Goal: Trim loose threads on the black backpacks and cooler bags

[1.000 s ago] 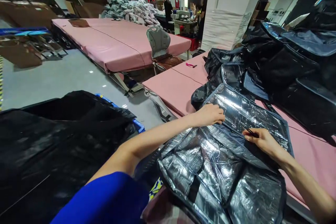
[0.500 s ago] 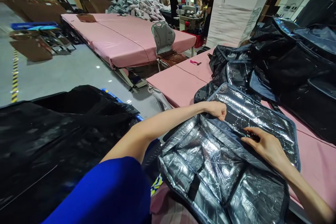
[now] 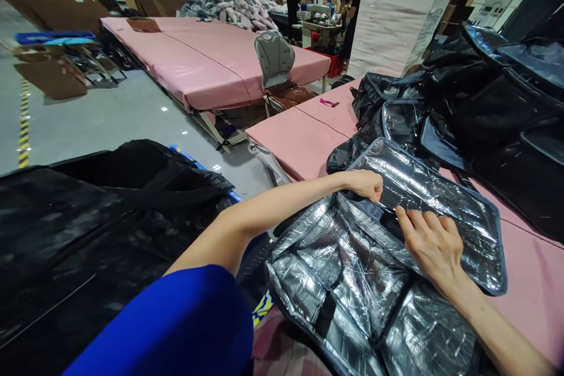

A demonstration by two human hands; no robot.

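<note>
An open insulated bag with silver foil lining and blue-grey trim lies in front of me, half on the pink table. Its foil-lined lid is folded back onto the table. My left hand is closed, pinching the bag's edge where the lid joins the body. My right hand lies flat with fingers stretched out, pressing on the seam between lid and body. Whether anything is under its palm is hidden.
A heap of dark bags fills the table's right side. A black plastic-lined bin stands at my left. A grey chair, a second pink table, cardboard and people at the back lie beyond. A small pink tool lies on the table.
My right hand slid left along the seam toward my left hand and flattened out; the dark item it pinched a second ago no longer shows. My left hand barely moved.
</note>
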